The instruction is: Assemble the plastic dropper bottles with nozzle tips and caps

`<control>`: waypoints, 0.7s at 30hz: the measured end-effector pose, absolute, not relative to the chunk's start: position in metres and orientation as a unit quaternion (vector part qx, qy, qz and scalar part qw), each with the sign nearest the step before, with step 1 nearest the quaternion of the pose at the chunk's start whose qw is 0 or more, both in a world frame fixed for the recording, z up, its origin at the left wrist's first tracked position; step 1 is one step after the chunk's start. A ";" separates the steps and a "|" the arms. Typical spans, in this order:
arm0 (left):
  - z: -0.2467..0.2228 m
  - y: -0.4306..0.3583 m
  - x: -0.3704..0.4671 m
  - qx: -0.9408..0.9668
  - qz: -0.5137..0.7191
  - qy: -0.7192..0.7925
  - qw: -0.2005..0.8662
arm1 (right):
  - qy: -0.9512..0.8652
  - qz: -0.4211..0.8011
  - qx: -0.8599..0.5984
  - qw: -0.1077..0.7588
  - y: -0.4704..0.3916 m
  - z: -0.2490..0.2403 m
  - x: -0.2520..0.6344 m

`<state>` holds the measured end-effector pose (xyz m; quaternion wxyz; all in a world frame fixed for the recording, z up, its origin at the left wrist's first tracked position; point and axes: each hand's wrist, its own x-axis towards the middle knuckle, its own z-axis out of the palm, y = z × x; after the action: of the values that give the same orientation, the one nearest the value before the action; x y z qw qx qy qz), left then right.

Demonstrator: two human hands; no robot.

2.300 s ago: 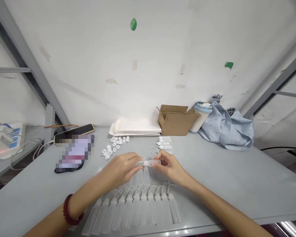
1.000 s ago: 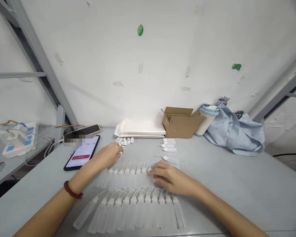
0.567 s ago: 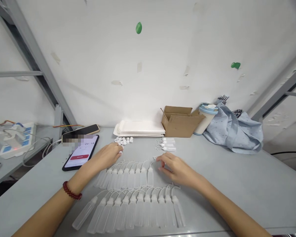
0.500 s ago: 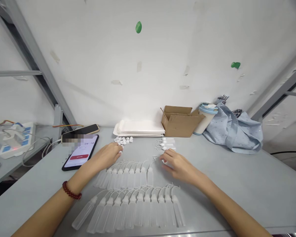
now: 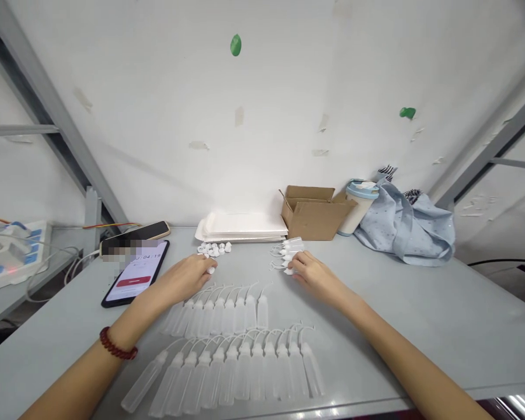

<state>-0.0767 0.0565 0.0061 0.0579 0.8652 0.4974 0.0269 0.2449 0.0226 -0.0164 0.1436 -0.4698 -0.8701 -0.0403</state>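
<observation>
A brown cardboard box [image 5: 312, 220], white flat stack [image 5: 245, 226] and lidded cup [image 5: 357, 211] stand behind your small bottles [image 5: 294, 242] on the counter [image 5: 389, 309]. They lie crosswise, nozzles leftward; your right hand [image 5: 315, 278] partly covers them. Your left hand [image 5: 186, 279] touches a white cap [image 5: 210, 270]. You can't tell either grip. Translucent plastic bottles [image 5: 242, 373] lie in two nearer rows.

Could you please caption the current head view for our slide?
Left hand at the white caps, right hand at small bottles, beyond two bottle rows.
</observation>
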 end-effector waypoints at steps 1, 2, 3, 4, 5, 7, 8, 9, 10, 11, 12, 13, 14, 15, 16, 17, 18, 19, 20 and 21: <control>0.005 0.056 -0.077 0.866 0.027 0.496 0.059 | -0.869 -0.038 -0.470 0.149 0.024 -0.017 0.245; 0.005 0.057 -0.078 0.867 0.027 0.494 0.059 | -0.869 -0.037 -0.469 0.154 0.024 -0.017 0.246; 0.004 0.057 -0.078 0.868 0.026 0.493 0.060 | -0.869 -0.036 -0.468 0.158 0.024 -0.016 0.245; 0.003 0.057 -0.078 0.868 0.025 0.492 0.060 | -0.869 -0.034 -0.467 0.164 0.023 -0.015 0.244; 0.002 0.058 -0.079 0.869 0.025 0.491 0.061 | -0.869 -0.031 -0.463 0.173 0.021 -0.014 0.242; 0.000 0.059 -0.079 0.870 0.025 0.489 0.062 | -0.872 -0.001 -0.448 0.199 0.013 -0.010 0.235; -0.001 0.060 -0.080 0.870 0.026 0.488 0.063 | -0.874 0.027 -0.437 0.211 0.007 -0.007 0.231; -0.002 0.060 -0.080 0.871 0.026 0.487 0.063 | -0.877 0.067 -0.423 0.218 0.001 -0.004 0.225; -0.003 0.061 -0.080 0.872 0.027 0.485 0.063 | -0.881 0.112 -0.408 0.211 -0.006 -0.001 0.219; -0.003 0.061 -0.080 0.872 0.028 0.484 0.062 | -0.886 0.154 -0.391 0.195 -0.013 0.002 0.213; -0.003 0.062 -0.080 0.872 0.030 0.484 0.061 | -0.891 0.186 -0.373 0.179 -0.020 0.005 0.207; -0.004 0.062 -0.080 0.872 0.031 0.484 0.060 | -0.896 0.206 -0.359 0.161 -0.025 0.007 0.202; -0.003 0.062 -0.079 0.872 0.032 0.486 0.058 | -0.900 0.215 -0.352 0.143 -0.030 0.009 0.197; -0.003 0.062 -0.079 0.871 0.033 0.487 0.057 | -0.902 0.217 -0.350 0.130 -0.033 0.010 0.194; -0.003 0.062 -0.079 0.870 0.034 0.489 0.055 | -0.903 0.214 -0.353 0.119 -0.034 0.010 0.191; -0.002 0.062 -0.079 0.869 0.034 0.490 0.054 | -0.903 0.208 -0.358 0.112 -0.035 0.010 0.190; -0.002 0.062 -0.078 0.868 0.033 0.492 0.053 | -0.903 0.203 -0.364 0.108 -0.035 0.009 0.190; -0.002 0.062 -0.078 0.868 0.033 0.493 0.053 | -0.902 0.200 -0.368 0.104 -0.034 0.007 0.190; -0.002 0.062 -0.078 0.867 0.033 0.495 0.052 | -0.901 0.198 -0.372 0.101 -0.032 0.006 0.191; -0.001 0.062 -0.078 0.866 0.034 0.496 0.052 | -0.901 0.199 -0.373 0.100 -0.031 0.005 0.192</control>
<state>-0.0780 0.0617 -0.0015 0.0524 0.8658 0.4964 0.0339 0.1920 -0.0306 0.0049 0.1001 -0.3728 -0.9007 0.1991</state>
